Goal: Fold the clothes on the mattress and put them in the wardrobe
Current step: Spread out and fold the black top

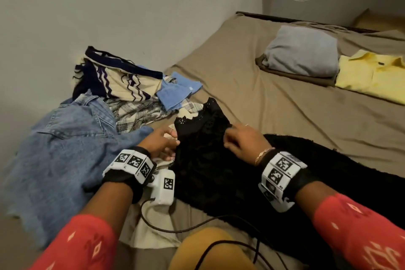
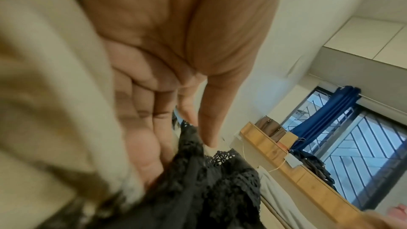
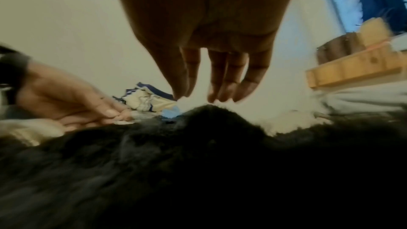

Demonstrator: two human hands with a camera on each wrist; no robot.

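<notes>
A black lace garment (image 1: 203,160) lies spread on the mattress (image 1: 274,107) right in front of me. My left hand (image 1: 173,144) is at its left edge; in the left wrist view the left hand (image 2: 189,138) has the lace (image 2: 211,180) pinched between thumb and fingers. At the garment's upper right edge is my right hand (image 1: 229,138). In the right wrist view the right hand (image 3: 198,97) has nearly straight fingers, tips at a raised hump of the black fabric (image 3: 207,145), with no grip seen.
Unfolded blue jeans (image 1: 65,149) lie left, beside a pile with a cream-and-navy top (image 1: 118,79), a light blue cloth (image 1: 175,92) and a plaid piece (image 1: 140,114). Folded grey clothes (image 1: 302,50) and a yellow shirt (image 1: 372,76) sit far right. A cable (image 1: 197,226) crosses my lap.
</notes>
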